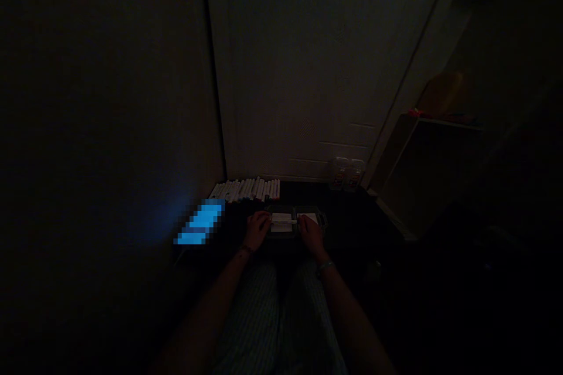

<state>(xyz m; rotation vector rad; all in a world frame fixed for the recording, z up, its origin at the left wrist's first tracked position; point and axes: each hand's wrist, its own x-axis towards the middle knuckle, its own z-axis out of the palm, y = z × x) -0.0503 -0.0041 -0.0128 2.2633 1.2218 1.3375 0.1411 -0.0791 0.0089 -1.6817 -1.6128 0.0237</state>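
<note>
One tall pale wall (pixel 299 70) rises beyond both grips, dim in the very low light. Below it spreads a dark table (pixel 352 217), under and around the grips. Well off to the right of the right grip stands a box-like unit (pixel 396 158), most of it lost in shadow; on its top are a yellowish object (pixel 444 91) and something red (pixel 416 112), both too dark to make out. Nearer the body than the grips are ribbed trousers (pixel 250 316) over two legs. To the left of the left grip, near it, glows a blue screen (pixel 202 222), its content blocked out. Beyond the left grip lies a row of white markers (pixel 246 188), packed side by side. Directly between the grips sits an open clear case (pixel 285 209) in two parts, with a handle (pixel 324 220) just past the right grip. The left grip (pixel 258 229) and the right grip (pixel 310 231) are both closed, the fingers pinching opposite ends of one slender white stick (pixel 284 222), marker-like in shape. Beyond the right grip, close to the wall, two clear containers (pixel 339 174) stand upright. White paper (pixel 281 227) shows in the case, beneath the stick. Behind each grip, a bracelet (pixel 324 268) circles the wrist. Smallest of all is that stick, held level across the gap between the grips, over the case.
</note>
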